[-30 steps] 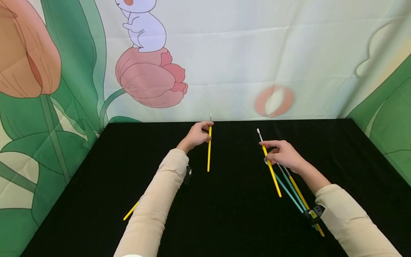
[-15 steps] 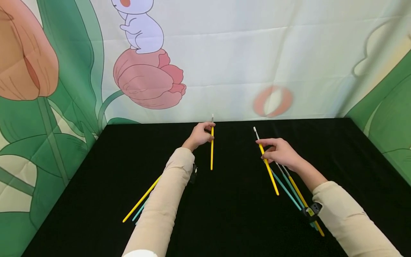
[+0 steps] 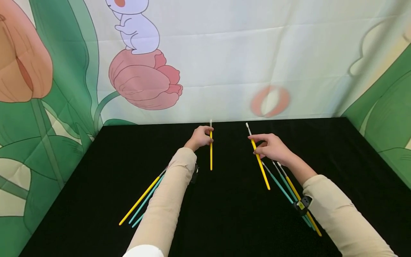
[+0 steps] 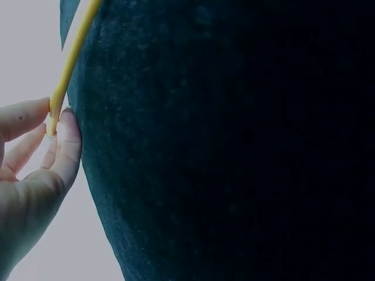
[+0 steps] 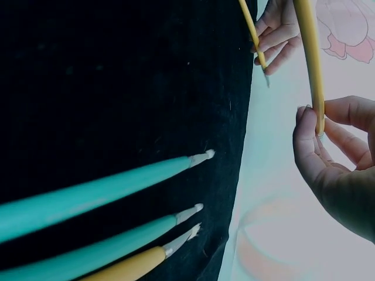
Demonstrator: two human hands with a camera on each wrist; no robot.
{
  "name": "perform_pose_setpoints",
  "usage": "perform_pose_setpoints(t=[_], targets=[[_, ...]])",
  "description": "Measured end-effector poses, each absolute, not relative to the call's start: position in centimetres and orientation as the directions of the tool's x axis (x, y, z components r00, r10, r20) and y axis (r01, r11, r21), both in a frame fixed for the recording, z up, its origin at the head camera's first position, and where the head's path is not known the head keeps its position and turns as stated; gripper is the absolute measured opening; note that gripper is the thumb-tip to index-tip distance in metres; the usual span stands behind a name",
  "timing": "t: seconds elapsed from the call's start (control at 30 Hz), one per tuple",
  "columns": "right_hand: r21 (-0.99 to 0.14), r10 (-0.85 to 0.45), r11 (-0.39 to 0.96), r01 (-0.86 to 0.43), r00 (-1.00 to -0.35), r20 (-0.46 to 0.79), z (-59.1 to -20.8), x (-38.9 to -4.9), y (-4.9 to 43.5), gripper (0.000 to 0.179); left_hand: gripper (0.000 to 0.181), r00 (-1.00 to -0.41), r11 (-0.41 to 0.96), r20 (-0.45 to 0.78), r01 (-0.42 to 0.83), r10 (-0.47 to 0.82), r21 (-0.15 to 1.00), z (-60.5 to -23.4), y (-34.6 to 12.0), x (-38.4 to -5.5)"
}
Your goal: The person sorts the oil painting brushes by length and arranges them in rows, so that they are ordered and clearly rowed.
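My left hand (image 3: 201, 137) pinches a yellow-handled paintbrush (image 3: 211, 153) between thumb and fingers, near its metal ferrule. That brush stands almost straight up and down in the head view, its white tip toward the backdrop. To the right, my right hand (image 3: 271, 145) pinches another yellow paintbrush (image 3: 262, 167), which slants with its bristles to the upper left. In the left wrist view, thumb and fingertips meet on the yellow handle (image 4: 73, 61). The right wrist view shows the right fingers on their brush (image 5: 310, 52), with the left hand (image 5: 281, 32) beyond.
On the black cloth (image 3: 228, 214) at left lie a yellow paintbrush (image 3: 139, 200) and two teal ones (image 3: 146, 200), partly under the left sleeve. Below my right hand, two teal paintbrushes (image 3: 280, 185) and a yellow one (image 3: 293, 187) lie together. A printed backdrop (image 3: 218, 71) rises behind.
My right hand has moved leftward and slightly farther away with its brush. My left arm has shifted right, uncovering more of the brushes on the left. Both hands keep their brushes.
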State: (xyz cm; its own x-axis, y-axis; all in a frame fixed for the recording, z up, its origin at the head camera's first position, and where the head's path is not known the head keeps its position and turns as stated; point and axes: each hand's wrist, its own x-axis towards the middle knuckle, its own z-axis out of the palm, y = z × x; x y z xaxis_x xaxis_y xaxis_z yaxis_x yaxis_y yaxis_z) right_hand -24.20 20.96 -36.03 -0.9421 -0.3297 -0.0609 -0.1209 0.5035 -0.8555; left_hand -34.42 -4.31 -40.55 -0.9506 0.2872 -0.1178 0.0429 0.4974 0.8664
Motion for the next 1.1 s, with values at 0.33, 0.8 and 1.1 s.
perform_pose_setpoints(t=[0.33, 0.8, 1.1], targets=[[-0.857, -0.313, 0.503, -0.114, -0.948, -0.058, -35.7, -25.8, 19.6, 0.048, 0.046, -0.946, 0.557, -0.148, 0.04, 0.289, 0.829, -40.9, -4.1, -34.3], [-0.857, -0.296, 0.508, -0.089, -0.952, -0.076, -35.5, -28.1, 17.7, 0.049, 0.052, -0.938, 0.649, -0.163, 0.079, 0.305, 0.757, -40.8, -4.3, -34.1], [-0.847, -0.284, 0.526, -0.075, -0.954, -0.092, -35.4, -29.1, 16.4, 0.05, 0.05, -0.938, 0.643, -0.163, 0.077, 0.306, 0.762, -41.0, -4.3, -33.8]])
